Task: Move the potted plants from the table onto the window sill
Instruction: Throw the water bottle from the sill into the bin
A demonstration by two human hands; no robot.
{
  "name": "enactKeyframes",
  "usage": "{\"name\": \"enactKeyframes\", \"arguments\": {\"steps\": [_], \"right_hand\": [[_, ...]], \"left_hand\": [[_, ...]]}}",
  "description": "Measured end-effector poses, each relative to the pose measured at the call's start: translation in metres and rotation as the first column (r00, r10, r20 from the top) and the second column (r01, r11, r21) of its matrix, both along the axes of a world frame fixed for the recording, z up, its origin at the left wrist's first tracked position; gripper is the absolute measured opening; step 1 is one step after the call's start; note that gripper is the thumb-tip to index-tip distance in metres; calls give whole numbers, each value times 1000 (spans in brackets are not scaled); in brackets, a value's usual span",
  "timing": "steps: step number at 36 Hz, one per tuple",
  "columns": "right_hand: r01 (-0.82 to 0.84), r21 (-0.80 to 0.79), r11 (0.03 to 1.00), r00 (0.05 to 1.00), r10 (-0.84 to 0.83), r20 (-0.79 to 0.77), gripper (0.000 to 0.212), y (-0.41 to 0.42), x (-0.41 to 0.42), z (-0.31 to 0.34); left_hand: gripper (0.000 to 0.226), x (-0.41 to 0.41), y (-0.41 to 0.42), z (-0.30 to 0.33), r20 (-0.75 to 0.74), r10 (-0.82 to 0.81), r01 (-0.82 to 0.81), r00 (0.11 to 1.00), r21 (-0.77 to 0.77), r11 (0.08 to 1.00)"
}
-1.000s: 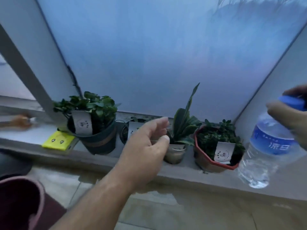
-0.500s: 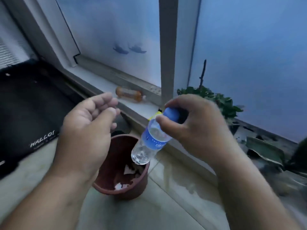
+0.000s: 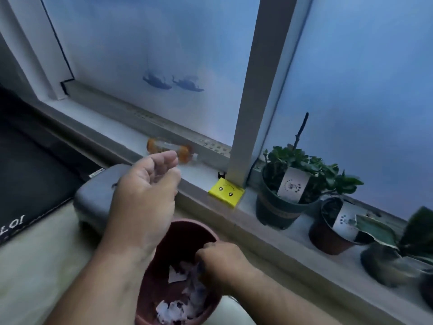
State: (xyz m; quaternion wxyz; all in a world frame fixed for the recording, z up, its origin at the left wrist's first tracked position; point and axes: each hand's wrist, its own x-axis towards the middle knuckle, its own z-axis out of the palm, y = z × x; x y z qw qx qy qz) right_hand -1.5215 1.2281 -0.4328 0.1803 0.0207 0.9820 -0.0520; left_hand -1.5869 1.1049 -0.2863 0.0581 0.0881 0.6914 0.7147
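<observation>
Three potted plants, the leafy green one in the dark green plastic pot [image 3: 281, 202] among them, already stand on the grey window sill [image 3: 236, 214], so I'd draw my right hand [image 3: 222, 261], its fingers hidden inside the brown waste bin [image 3: 206, 231] so I cannot tell their grip, straight up clear of the rim, left hand [image 3: 145, 195] loosely curled on nothing

A home interior, seen at a frosted window [image 3: 152, 55] with fish decals: small potted plants [image 3: 290, 184] with paper tags line the window sill [image 3: 269, 233] right of its frame post, a yellow sticky-note pad [image 3: 226, 192] at the post's foot, a wastebasket [image 3: 187, 273] of crumpled paper below the sill.
</observation>
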Motion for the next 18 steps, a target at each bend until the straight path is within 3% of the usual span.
{"name": "enactKeyframes", "arguments": {"steps": [4, 9, 12, 18], "right_hand": [[293, -129, 947, 951, -303, -67, 32, 15, -31, 12], [574, -181, 798, 749, -602, -277, 19, 66, -85, 12], [611, -88, 787, 748, -610, -261, 16, 91, -110, -7], [479, 222, 849, 869, -424, -255, 16, 104, -125, -37]], "left_hand": [[23, -41, -12, -18, 125, -1, -10, 992, 89, 996], [21, -68, -19, -43, 251, 77, -113, 965, 133, 985], [19, -79, -15, -54, 262, 79, -111, 962, 107, 988], [14, -95, -20, -72, 230, 67, -71, 971, 8, 997]]}}
